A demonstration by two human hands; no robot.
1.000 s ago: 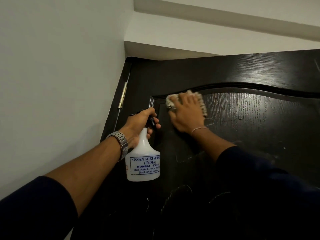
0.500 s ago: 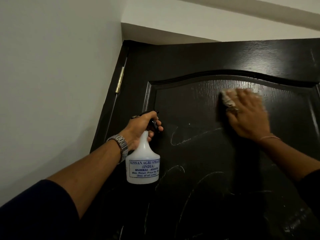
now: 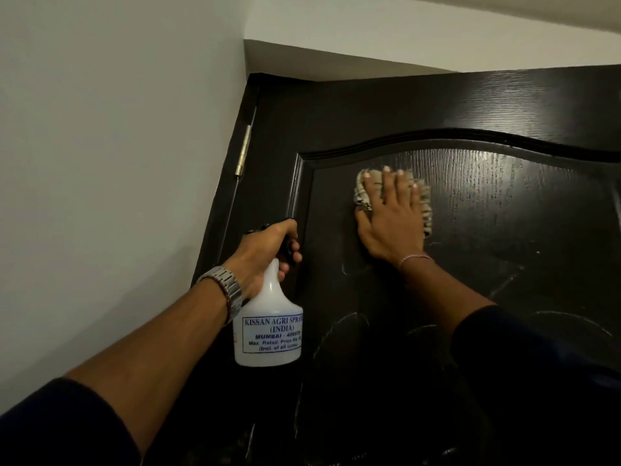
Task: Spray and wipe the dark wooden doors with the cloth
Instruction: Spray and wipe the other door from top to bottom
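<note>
Head view, single entry

Door (image 3: 453,105): dark wood, grained, with an arched recessed panel; it fills the right of the view, and a brass hinge (image 3: 242,151) sits at its edge by the white wall (image 3: 100,146). Faint pale curved streaks show on the panel below both wrists.

Cloth (image 3: 425,200): pale, ribbed, lying on the panel under the right hand's fingers, its edges showing past the fingertips and to their right.

Right hand (image 3: 391,223): fingers straight and spread, palm pressing the cloth flat to the panel just beside the panel's upper left corner; thin bracelet at the wrist.

Left hand (image 3: 268,250): fingers curled round the black trigger head of the white spray bottle (image 3: 268,327), which hangs below the fingers close to the door's left stile; whether it touches the door cannot be told. Metal watch (image 3: 223,294) at the wrist.

Step judged in hand: wiping the upper panel. Advice: keep the palm flat and the pressure even, overlap passes along the grain, work into the moulding groove above the fingertips, then carry down to the streaks below; keep the bottle clear of the wet surface
</note>
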